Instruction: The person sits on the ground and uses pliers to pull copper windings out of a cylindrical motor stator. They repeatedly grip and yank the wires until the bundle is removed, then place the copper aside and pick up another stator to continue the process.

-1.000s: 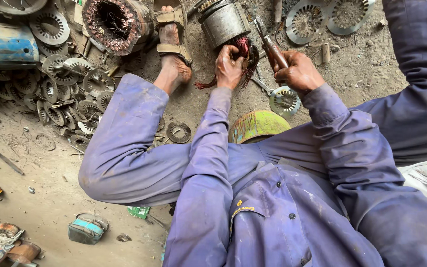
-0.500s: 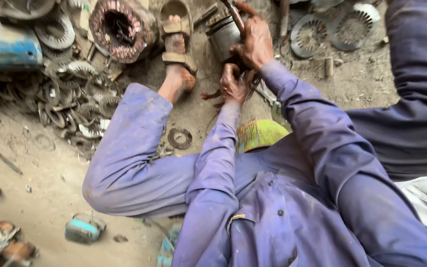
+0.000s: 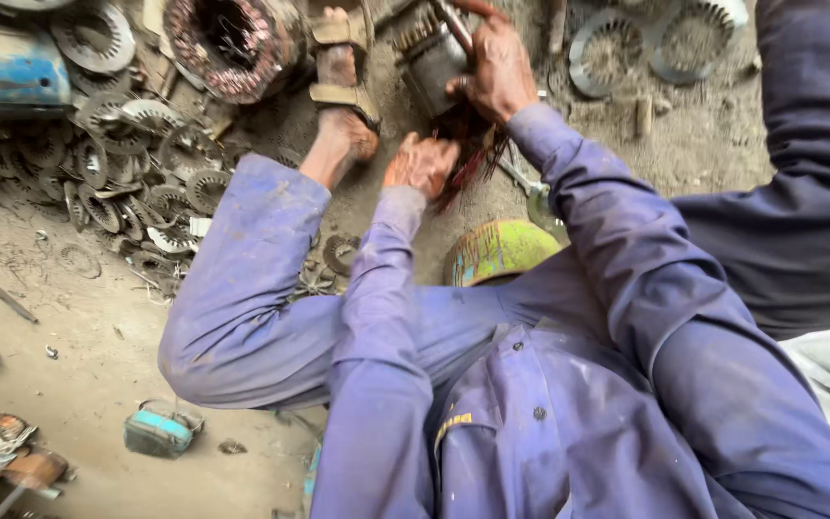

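The small motor stator [image 3: 431, 60] lies on the dirt floor [image 3: 79, 336] ahead of both hands; the right hand [image 3: 498, 69] clasps its side, while the left hand [image 3: 422, 163] (nearer the body) grips the reddish copper windings [image 3: 468, 144] trailing toward the person.

The motor stator [image 3: 431, 60] is dull grey metal, its reddish copper wire [image 3: 468, 144] glossy; stamped laminations [image 3: 117, 173] are matt, rusty steel on the gritty, dusty floor [image 3: 79, 346]; the sleeves [image 3: 377, 317] are worn, stained purple cloth; the sandal [image 3: 340, 67] looks tan leather
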`<state>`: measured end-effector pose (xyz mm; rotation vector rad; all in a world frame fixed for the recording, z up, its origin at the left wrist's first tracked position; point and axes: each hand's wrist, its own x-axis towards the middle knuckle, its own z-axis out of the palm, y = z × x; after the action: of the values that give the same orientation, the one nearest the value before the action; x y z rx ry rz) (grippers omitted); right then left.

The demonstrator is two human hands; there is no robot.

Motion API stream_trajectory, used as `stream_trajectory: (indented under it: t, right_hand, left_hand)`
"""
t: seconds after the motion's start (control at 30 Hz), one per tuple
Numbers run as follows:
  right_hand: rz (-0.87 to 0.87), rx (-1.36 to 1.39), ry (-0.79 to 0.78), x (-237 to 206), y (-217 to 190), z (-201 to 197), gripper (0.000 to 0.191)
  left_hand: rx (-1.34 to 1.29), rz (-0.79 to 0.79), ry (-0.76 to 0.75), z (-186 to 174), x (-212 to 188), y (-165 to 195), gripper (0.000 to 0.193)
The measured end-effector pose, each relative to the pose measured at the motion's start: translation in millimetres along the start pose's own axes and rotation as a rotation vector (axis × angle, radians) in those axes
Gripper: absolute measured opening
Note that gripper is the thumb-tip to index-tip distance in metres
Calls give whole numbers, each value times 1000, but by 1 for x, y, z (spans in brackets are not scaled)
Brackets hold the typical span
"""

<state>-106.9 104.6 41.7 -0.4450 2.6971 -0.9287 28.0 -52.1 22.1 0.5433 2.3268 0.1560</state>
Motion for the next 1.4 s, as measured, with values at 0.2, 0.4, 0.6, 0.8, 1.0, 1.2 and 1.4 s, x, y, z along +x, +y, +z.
stream_trajectory:
  t: [0.2, 0.4, 0.6, 0.8, 1.0, 1.2, 1.4]
  right_hand:
    - [-80, 121, 40, -5, -3, -12, 59]
    - [-207, 98, 145, -7, 3, -8, 56]
    - [-7, 37, -3, -6, 10, 2, 30]
    - [-75, 137, 46, -4, 9, -1, 64]
    - [-109, 127, 67, 0, 1, -9, 64]
    - [1, 85, -39, 1, 5, 1, 55]
    - [-104, -3, -20, 1, -2, 13, 59]
  left_hand:
    - [39, 17, -49, -2, -3, -8, 49]
    - [178, 33, -232, 22, -14, 20, 43]
    - [139, -87, -192, 27, -30, 23, 46]
    - [-490, -338, 128, 1, 14, 36, 52]
    - [-989, -499, 533, -18, 43, 64, 54]
    - [-1582, -720, 522, -24, 48, 75, 59]
    - [-1168, -678, 711, -7, 61, 68, 69]
